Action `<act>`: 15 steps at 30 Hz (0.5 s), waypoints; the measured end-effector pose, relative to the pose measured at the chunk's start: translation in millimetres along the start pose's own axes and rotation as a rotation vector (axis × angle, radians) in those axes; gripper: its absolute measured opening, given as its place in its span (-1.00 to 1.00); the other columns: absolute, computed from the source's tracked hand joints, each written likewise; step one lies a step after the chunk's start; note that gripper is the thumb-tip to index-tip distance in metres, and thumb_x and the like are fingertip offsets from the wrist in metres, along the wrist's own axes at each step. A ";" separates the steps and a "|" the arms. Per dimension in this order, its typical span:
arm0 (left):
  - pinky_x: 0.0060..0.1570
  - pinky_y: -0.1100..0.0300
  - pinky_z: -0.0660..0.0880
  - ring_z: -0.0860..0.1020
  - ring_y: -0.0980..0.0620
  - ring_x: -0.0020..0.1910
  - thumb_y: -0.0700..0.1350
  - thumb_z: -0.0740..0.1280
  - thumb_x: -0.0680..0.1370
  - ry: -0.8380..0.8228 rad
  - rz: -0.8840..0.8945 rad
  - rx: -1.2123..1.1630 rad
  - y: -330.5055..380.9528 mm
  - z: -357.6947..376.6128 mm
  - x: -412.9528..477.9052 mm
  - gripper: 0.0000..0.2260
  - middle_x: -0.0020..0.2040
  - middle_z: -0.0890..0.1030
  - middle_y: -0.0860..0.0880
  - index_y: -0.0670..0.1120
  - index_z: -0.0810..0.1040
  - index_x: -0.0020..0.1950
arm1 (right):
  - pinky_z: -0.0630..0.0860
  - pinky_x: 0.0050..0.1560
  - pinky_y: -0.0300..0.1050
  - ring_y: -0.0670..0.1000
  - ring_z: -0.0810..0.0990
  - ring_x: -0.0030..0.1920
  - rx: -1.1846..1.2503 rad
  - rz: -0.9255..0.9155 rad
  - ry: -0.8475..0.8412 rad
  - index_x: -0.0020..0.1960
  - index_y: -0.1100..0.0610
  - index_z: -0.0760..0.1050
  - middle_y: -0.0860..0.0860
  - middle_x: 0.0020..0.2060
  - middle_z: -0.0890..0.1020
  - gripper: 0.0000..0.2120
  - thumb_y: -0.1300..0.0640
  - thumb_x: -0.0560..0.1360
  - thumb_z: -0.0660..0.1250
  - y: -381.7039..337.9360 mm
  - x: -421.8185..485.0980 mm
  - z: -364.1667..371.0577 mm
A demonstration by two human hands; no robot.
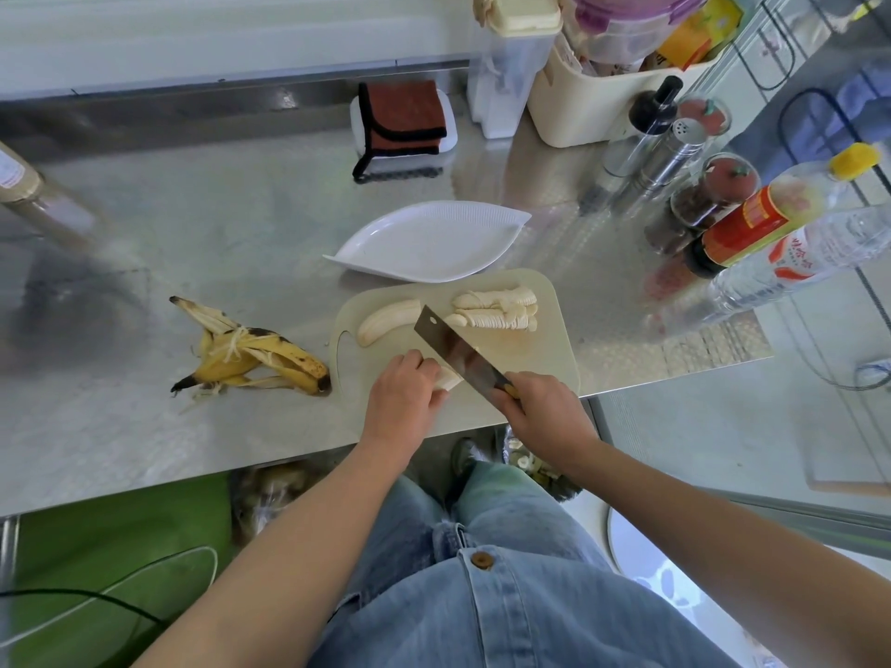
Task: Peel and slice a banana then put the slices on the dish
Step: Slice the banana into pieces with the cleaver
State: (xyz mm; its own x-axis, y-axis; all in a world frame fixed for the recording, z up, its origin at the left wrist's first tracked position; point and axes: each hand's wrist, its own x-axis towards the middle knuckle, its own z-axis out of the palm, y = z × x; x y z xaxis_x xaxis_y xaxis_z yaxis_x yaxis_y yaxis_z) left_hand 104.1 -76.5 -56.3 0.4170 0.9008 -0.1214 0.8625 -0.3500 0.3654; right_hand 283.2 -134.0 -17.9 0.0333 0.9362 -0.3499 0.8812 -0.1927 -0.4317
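Right hand (545, 409): closed in a full grip round the handle of the knife (458, 351), whose broad blade slanted up and to the left over the cutting board (540, 359).

Left hand (402, 390): lay knuckles-up, fingers curled over a short banana piece (448, 378) and pinning it to the near part of the board. Only the cut end of that piece showed beyond the fingers, just beside the blade. Whether the edge was touching the fruit could not be told.

Farther out on the board, a longer uncut piece (388, 320) lay at the far left. Rows of finished slices (501, 311) were heaped at the far right, with the blade tip reaching between the two.

Beyond the board's far edge, just beside it, stood the white leaf-shaped dish (424, 248), and no slice lay on it. The peel (250, 351) lay splayed open on the table (217, 233), near the board's left side and apart from the fruit.

Progress, as judged from this arrangement:
- Peeling was complete.
- Slicing appeared to be about halfway, with one portion cut, one under the knife and one untouched.
- Moving the slices to the dish had not begun, and every slice had yet to be carried across.
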 end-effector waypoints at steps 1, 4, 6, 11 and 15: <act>-0.12 0.12 0.49 0.49 -0.04 -0.06 -0.08 0.46 0.45 0.004 0.000 -0.003 -0.3 0.1 0.1 -0.76 -0.03 0.54 -0.07 -0.13 0.58 0.06 | 0.31 -0.34 -0.08 0.09 0.44 -0.34 -0.015 -0.006 -0.012 -0.24 0.10 0.33 0.02 -0.35 0.47 -0.70 -0.02 0.61 0.16 0.0 0.7 -1.7; -0.12 0.13 0.48 0.49 -0.04 -0.06 -0.08 0.47 0.44 0.011 0.005 -0.010 -0.2 -0.5 0.0 -0.75 -0.03 0.55 -0.08 -0.13 0.56 0.05 | 0.35 -0.33 -0.06 0.08 0.44 -0.34 -0.047 -0.018 -0.038 -0.24 0.11 0.32 0.02 -0.34 0.48 -0.69 -0.03 0.61 0.15 1.7 3.1 -4.9; -0.09 0.14 0.47 0.48 -0.04 -0.04 -0.08 0.46 0.45 0.002 0.007 -0.005 -0.4 -0.5 0.8 -0.75 -0.01 0.55 -0.08 -0.13 0.57 0.07 | 0.34 -0.34 -0.07 0.07 0.45 -0.33 -0.067 -0.017 -0.058 -0.24 0.10 0.32 0.02 -0.34 0.47 -0.70 -0.03 0.61 0.15 2.0 3.5 -5.5; -0.08 0.15 0.45 0.48 -0.02 -0.03 -0.08 0.45 0.46 -0.007 0.012 0.001 -1.0 0.4 1.6 -0.76 0.00 0.55 -0.07 -0.12 0.57 0.08 | 0.34 -0.33 -0.07 0.08 0.46 -0.32 -0.090 -0.018 -0.082 -0.23 0.10 0.32 0.02 -0.33 0.47 -0.71 -0.03 0.61 0.14 1.7 5.6 -7.0; -0.09 0.16 0.46 0.48 -0.02 -0.04 -0.09 0.46 0.45 -0.002 0.014 -0.003 -0.8 0.8 1.5 -0.77 0.00 0.56 -0.06 -0.12 0.58 0.06 | 0.35 -0.32 -0.08 0.08 0.47 -0.32 -0.092 -0.013 -0.089 -0.21 0.11 0.35 0.03 -0.32 0.48 -0.72 -0.02 0.61 0.15 3.3 5.9 -5.4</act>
State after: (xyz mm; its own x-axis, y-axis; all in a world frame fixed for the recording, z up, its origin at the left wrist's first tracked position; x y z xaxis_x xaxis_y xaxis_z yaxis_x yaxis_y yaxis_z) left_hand 104.2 -75.1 -57.6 0.4291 0.8955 -0.1179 0.8559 -0.3614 0.3700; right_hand 288.8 -127.5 -16.9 -0.0167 0.9077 -0.4192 0.9208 -0.1495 -0.3602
